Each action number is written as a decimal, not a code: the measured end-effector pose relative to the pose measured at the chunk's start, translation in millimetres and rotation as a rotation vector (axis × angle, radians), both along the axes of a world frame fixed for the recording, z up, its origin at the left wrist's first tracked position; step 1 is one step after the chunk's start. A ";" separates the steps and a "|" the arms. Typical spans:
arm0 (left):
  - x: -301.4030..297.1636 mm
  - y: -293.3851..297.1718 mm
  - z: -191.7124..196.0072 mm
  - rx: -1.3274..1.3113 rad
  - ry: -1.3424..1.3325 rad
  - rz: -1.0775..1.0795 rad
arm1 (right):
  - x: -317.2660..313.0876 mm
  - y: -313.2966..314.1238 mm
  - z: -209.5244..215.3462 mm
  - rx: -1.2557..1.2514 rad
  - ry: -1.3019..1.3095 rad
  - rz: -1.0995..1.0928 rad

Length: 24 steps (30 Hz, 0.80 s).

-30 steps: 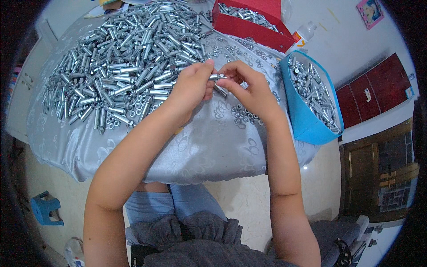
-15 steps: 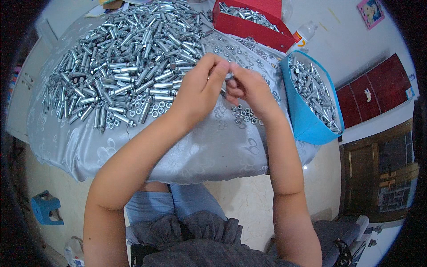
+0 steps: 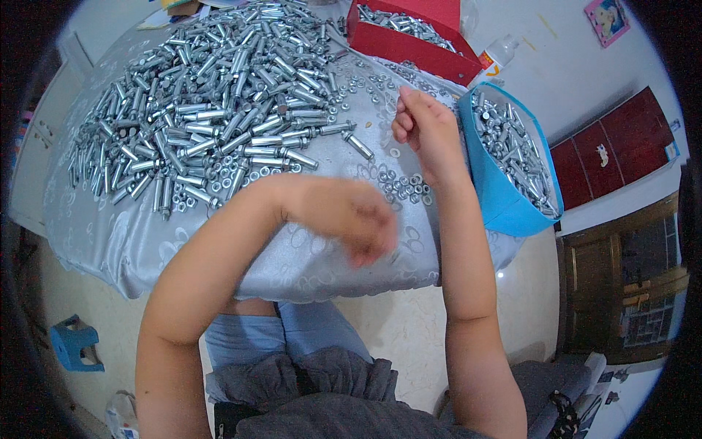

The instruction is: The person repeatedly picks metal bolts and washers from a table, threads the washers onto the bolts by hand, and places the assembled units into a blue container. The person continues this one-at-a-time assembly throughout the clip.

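My left hand is smeared by motion above the near part of the table, so its fingers cannot be read. My right hand hovers over the right side of the cloth with thumb and fingers curled together; whatever may be in them is hidden. Left of it lies a single sleeve anchor bolt, at the edge of a large heap of silvery anchor bolts. Below the right hand sits a small cluster of hex nuts. Flat washers are scattered beyond it.
A blue fabric bin full of bolts stands at the table's right edge. Behind is a red box with more bolts, next to a clear bottle. A silvery patterned cloth covers the table; a blue stool stands on the floor at left.
My hands, together over the table before, have come apart. The left has swung down toward me; the right has moved slightly right and up. The single bolt and nearby washers now show.
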<state>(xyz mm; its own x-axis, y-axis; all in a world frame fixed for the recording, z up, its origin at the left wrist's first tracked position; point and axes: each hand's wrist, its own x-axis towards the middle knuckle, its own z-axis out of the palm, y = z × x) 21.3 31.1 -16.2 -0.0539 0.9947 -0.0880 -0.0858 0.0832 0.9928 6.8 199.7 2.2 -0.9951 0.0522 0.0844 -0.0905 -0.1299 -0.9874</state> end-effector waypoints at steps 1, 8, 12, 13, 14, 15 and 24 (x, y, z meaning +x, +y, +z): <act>-4.6 -0.7 3.9 0.100 -0.008 0.189 | 0.1 0.3 0.4 -0.011 0.003 -0.012; -38.6 -15.8 13.2 0.676 -1.009 0.702 | -0.8 6.0 2.2 -0.056 0.026 -0.043; -39.8 -12.5 9.5 0.586 -0.916 0.612 | 0.4 4.7 3.8 -0.031 0.014 -0.047; -39.2 -12.7 10.3 0.574 -0.906 0.649 | 0.4 5.1 3.4 -0.022 0.015 -0.043; -38.7 -13.3 10.9 0.562 -0.896 0.686 | 0.0 5.4 2.9 -0.006 0.019 -0.046; -38.5 -14.6 11.8 0.551 -0.883 0.724 | -1.0 4.9 2.4 0.009 0.025 -0.046; -40.2 -13.0 2.3 0.578 -1.057 0.984 | -29.3 -18.2 -18.2 0.389 0.163 -0.099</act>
